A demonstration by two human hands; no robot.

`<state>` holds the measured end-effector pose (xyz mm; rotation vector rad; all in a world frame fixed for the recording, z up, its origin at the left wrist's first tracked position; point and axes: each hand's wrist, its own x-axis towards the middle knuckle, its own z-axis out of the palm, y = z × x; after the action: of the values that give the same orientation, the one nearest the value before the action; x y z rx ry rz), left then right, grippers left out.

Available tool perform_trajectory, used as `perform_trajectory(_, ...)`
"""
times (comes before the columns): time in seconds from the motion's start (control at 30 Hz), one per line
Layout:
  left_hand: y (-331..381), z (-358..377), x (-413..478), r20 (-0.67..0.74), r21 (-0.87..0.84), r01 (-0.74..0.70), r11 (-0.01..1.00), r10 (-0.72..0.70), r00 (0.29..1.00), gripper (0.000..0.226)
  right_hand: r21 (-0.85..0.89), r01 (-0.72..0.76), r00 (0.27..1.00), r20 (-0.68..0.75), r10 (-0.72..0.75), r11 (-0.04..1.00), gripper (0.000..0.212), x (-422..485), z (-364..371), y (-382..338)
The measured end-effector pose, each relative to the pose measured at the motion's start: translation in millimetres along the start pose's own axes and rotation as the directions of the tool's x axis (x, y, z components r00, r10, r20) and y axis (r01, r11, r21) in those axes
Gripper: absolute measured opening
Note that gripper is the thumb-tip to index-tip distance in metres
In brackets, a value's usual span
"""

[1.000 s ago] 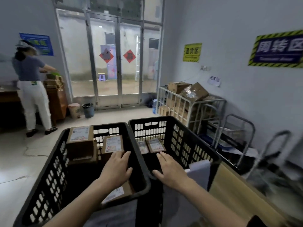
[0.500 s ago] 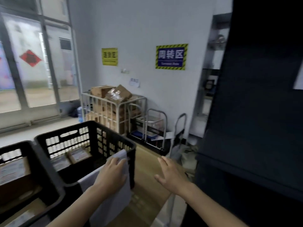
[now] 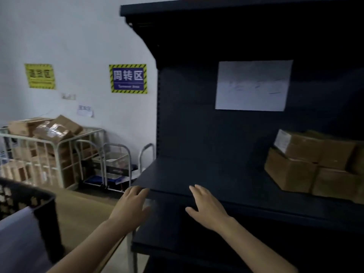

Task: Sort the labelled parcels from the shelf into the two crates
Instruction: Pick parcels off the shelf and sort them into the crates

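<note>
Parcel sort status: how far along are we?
Done: unclear, only a corner of one black crate shows, its inside hidden. In hand: nothing; left hand and right hand are open at the shelf front edge. Left: several brown parcels stacked on the shelf's right side, none picked yet.

You're in a parcel depot: dark metal shelf (image 3: 197,174) holding brown cardboard parcels (image 3: 307,166), white wire cage (image 3: 59,146) crammed with crumpled cardboard boxes (image 3: 49,129), hazard-striped blue zone sign (image 3: 128,78) beside a yellow sign (image 3: 40,76).
</note>
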<state>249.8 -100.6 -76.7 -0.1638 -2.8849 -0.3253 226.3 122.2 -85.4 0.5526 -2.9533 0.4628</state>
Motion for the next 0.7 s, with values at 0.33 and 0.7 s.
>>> perform_trajectory(0.33, 156, 41, 53, 0.042, -0.057, -0.231, 0.971, 0.233, 0.972, 0.058, -0.026, -0.232, 0.969, -0.097, 0.229, 0.972, 0.07, -73, -55, 139)
perform_trajectory(0.7, 259, 81, 100, 0.099, -0.151, -0.433, 0.889, 0.45, 0.888, 0.058, -0.022, -0.445, 0.885, -0.16, 0.436, 0.895, 0.069, -113, -82, 217)
